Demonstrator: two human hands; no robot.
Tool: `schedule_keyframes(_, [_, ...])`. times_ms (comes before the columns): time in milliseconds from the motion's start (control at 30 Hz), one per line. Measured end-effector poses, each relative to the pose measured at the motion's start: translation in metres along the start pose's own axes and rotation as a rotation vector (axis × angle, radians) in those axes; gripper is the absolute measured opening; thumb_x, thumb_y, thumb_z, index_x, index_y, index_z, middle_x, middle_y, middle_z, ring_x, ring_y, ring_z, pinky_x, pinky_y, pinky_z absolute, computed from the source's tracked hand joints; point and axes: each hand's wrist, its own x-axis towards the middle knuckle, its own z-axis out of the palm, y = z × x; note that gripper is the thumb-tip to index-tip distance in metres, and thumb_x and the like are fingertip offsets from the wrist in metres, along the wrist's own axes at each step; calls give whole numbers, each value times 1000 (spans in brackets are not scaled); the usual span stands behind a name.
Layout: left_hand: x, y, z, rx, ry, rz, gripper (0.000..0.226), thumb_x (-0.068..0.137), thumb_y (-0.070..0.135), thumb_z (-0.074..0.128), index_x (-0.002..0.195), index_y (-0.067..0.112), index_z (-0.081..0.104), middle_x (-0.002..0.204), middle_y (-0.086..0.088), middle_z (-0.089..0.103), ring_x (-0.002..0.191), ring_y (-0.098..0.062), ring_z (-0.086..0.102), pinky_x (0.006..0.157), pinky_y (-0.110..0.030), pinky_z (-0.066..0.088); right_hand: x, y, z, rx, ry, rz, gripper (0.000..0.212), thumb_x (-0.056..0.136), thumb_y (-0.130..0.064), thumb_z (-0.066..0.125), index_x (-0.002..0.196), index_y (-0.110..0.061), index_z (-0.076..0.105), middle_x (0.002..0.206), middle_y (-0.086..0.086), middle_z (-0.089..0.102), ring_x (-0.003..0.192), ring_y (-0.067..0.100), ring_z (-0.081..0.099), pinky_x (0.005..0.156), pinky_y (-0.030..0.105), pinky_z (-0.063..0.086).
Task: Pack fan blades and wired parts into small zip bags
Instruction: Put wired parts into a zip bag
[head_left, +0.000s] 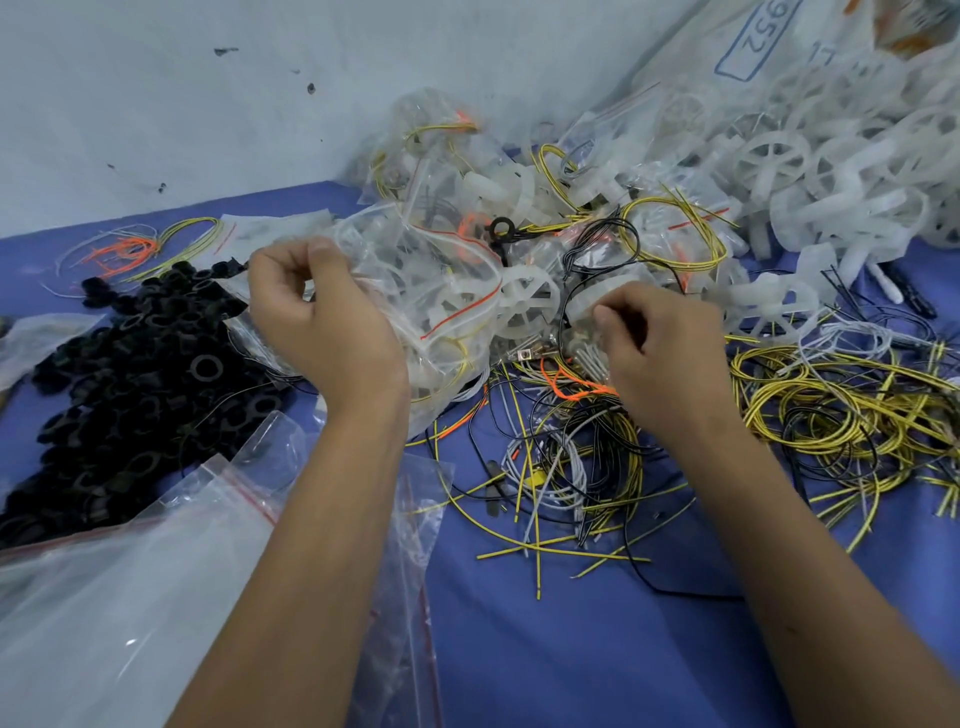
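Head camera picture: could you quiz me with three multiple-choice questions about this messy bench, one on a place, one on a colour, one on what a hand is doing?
1. Where is the heap of black rings?
A. left of the left hand
B. right of the right hand
C. inside the big sack

2. The table cloth is:
A. green
B. blue
C. red

3. The left hand is:
A. lying flat
B. gripping a small zip bag
C. out of view

Answers:
1 A: black rings lie beyond the left hand.
2 B: table cloth is blue.
3 B: its fingers pinch the small zip bag.
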Motion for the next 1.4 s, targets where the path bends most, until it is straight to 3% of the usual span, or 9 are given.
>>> schedule_keyframes(133, [-2,0,1,-9,-2,-15,23,95,1,52,76,14,48,84,-20,50,65,-34,43,54,-38,39,-6,-8,6,-93,-198,-86,17,99,-24,63,92,-14,75,81,-2,70,71,18,59,68,39,53])
schedule_keyframes(267, [-5,1,2,-8,-6,-12,24,95,0,52,76,13,47,82,-19,49,61,-26,40,51,-35,39,-7,-12,4,-265,-356,-2,44,83,-69,66,95,-28,73,87,-8,67,78,16,61,67,33,54])
schedule_keyframes(333, [-6,0,2,-2,-9,-10,24,95,-1,51,76,13,46,81,-18,49,56,-23,40,50,-34,39,-8,-16,6,-362,-405,10,56,73,-77,68,102,-29,69,95,-8,61,85,17,58,70,33,52])
schedule_keyframes(433, [-9,0,2,11,-8,-2,24,95,0,51,76,13,47,80,-16,50,48,-10,42,49,-28,40,-10,-20,9,-419,-424,31,55,74,-71,73,107,-27,66,104,-6,59,93,21,59,72,35,51])
schedule_keyframes(633, [-8,0,1,25,-8,10,25,96,1,52,76,13,47,79,-15,50,48,-9,43,50,-27,41,-10,-23,2,-326,-374,76,8,91,-22,71,96,-18,76,91,3,72,90,28,66,75,44,59])
schedule_keyframes(833, [-11,-1,2,43,-17,3,23,96,2,52,76,13,47,77,-14,51,48,-12,43,49,-28,41,-10,-26,5,-489,-396,98,19,93,-33,70,88,-16,69,85,6,68,79,32,64,67,38,56])
schedule_keyframes(1000, [-16,-1,3,67,-76,41,18,95,4,54,79,11,49,81,-16,52,52,-10,45,50,-26,42,-12,-25,9,-559,-400,97,21,96,-18,63,77,-16,53,78,5,55,73,33,56,60,35,45])
schedule_keyframes(1267, [-31,-7,7,230,-324,92,21,95,14,58,77,22,51,74,-7,54,60,-41,53,56,-45,45,0,-11,-8,28,22,15,10,98,-22,66,96,-13,69,92,0,67,86,20,61,77,45,53])
schedule_keyframes(1400, [-30,-9,6,299,-327,141,19,94,17,58,77,24,52,74,0,56,62,-33,57,61,-47,49,3,-10,-13,395,190,59,8,99,-19,64,92,-17,66,77,-12,61,69,0,56,63,19,45])
